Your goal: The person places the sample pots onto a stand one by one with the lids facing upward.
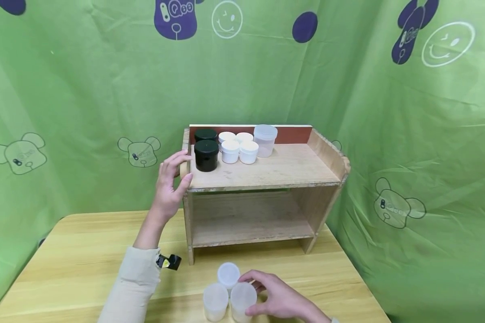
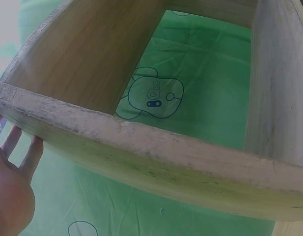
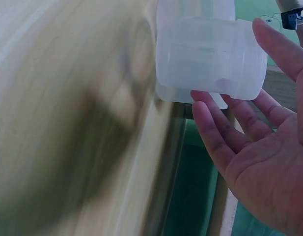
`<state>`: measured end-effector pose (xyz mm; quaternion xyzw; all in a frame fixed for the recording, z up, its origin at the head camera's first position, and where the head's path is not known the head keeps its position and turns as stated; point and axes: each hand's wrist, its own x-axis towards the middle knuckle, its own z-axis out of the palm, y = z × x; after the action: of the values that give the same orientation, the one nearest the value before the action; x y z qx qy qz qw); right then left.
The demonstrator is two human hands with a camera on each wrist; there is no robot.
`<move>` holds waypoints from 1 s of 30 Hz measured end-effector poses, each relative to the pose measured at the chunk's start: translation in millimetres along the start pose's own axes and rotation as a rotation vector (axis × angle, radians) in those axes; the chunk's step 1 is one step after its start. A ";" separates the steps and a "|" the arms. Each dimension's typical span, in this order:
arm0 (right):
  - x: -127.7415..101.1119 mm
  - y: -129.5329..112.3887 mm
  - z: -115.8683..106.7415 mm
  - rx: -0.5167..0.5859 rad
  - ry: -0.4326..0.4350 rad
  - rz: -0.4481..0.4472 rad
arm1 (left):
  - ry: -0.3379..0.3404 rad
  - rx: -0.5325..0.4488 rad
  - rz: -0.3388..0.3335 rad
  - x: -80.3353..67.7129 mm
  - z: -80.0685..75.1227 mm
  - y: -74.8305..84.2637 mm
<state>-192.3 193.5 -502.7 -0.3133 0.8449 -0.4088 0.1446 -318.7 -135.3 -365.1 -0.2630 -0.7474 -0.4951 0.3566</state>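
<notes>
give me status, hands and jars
Left hand open, resting on shelf corner. Right hand open, fingers touching a clear jar. Two more clear jars beside it; nothing blocking.

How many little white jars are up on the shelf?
4: white jars in a square cluster on the shelf's top board, two in front, two behind, between black jars and a frosted jar.
</notes>
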 end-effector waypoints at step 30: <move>4.0 -29.8 -40.7 -0.060 0.199 -0.166 | 0.008 0.004 0.017 0.3 0.9 0.1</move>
<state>-203.4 201.4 -453.9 -0.3442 0.8381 -0.4229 0.0164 -319.0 -134.4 -365.0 -0.2667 -0.7445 -0.4916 0.3645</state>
